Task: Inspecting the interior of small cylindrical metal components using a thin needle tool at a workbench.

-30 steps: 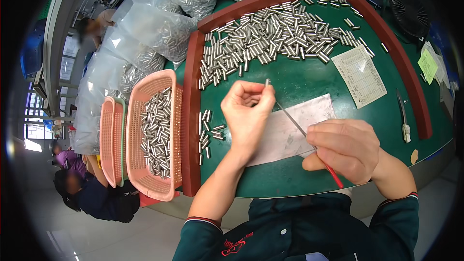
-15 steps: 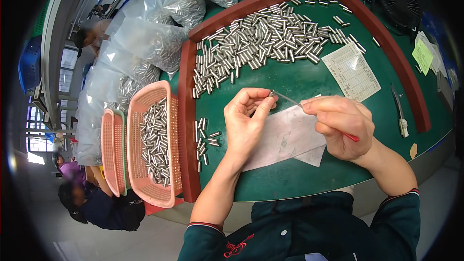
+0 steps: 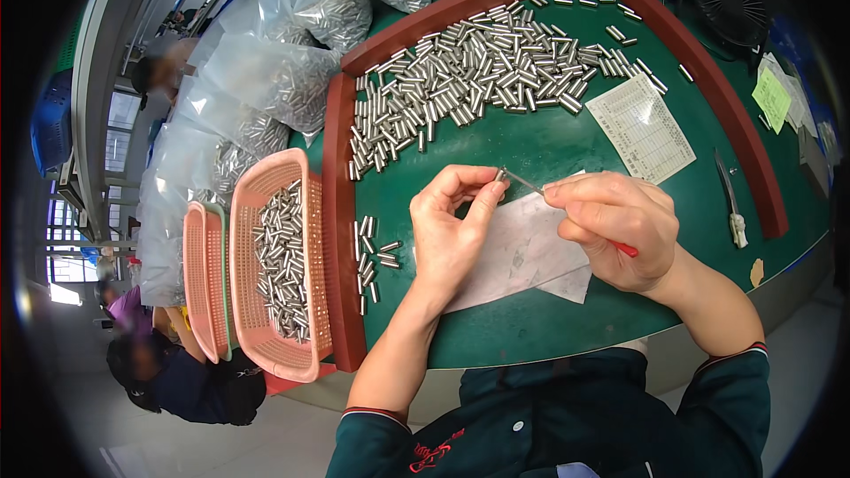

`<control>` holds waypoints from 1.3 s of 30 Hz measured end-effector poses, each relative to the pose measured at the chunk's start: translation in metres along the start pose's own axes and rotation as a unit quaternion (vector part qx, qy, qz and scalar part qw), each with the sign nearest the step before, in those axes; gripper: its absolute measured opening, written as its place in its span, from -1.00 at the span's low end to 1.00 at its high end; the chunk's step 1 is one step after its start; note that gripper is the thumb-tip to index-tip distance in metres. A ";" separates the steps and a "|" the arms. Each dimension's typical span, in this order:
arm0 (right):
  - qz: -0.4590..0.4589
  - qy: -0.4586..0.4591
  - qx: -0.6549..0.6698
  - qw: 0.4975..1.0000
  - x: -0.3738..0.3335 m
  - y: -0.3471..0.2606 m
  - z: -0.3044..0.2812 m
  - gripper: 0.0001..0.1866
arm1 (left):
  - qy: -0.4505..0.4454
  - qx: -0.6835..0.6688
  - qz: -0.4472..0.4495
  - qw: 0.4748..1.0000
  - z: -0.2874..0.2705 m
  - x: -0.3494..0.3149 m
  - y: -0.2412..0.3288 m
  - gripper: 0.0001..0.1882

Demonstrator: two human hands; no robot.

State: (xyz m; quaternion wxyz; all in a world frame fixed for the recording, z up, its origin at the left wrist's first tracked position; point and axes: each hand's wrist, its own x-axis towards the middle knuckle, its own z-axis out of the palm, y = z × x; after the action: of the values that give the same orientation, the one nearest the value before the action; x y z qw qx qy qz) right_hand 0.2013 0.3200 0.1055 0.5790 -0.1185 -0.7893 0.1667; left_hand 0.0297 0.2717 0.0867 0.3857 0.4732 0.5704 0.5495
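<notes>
My left hand (image 3: 453, 226) pinches a small metal cylinder (image 3: 500, 175) between thumb and forefinger, mostly covered by the fingertips. In my right hand (image 3: 620, 228) is a thin metal tool with a red handle (image 3: 625, 249); its slim shaft (image 3: 524, 181) slants up to the left and its tip meets the end of the cylinder. What kind of tip it has is too small to tell. Below both hands lies a stained white cloth (image 3: 518, 252). A large heap of metal cylinders (image 3: 478, 66) covers the far part of the green table, and several more (image 3: 365, 257) lie left of my left wrist.
A dark red raised border (image 3: 341, 212) frames the green tabletop (image 3: 531, 336). Left of it stand a pink basket (image 3: 319, 301) of cylinders and bags (image 3: 332, 9) of them. A printed sheet (image 3: 642, 128), tweezers-like tool (image 3: 731, 199) and black fan (image 3: 728, 0) are at right. People sit at far left.
My right hand has shifted slightly left toward my left hand, and the tool's shaft now reaches closer to the cylinder's end. Both hands keep their grip.
</notes>
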 end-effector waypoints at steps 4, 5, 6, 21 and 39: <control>0.011 -0.001 0.008 1.000 -0.002 0.001 -0.004 -0.71 | -0.007 0.065 0.048 0.997 0.003 -0.002 0.002 -0.91; 0.002 0.014 0.017 1.000 -0.003 0.002 -0.003 -0.68 | -0.004 0.092 0.074 0.993 0.004 -0.002 0.002 -0.91; 0.002 0.014 0.017 1.000 -0.002 0.000 -0.005 -0.68 | -0.004 0.092 0.074 0.993 0.003 -0.002 0.002 -0.91; -0.011 -0.036 -0.004 0.999 0.007 -0.011 -0.011 -0.81 | 0.041 0.091 0.042 0.994 -0.006 0.003 0.000 -0.91; 0.053 0.052 0.025 0.997 0.003 0.004 -0.001 -0.82 | -0.007 -0.001 -0.027 1.000 -0.003 0.005 -0.001 -0.91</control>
State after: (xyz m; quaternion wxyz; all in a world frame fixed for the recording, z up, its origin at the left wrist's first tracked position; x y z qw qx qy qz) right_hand 0.2013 0.3252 0.1062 0.6120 -0.1539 -0.7467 0.2103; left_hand 0.0256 0.2755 0.0867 0.4049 0.4615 0.5795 0.5360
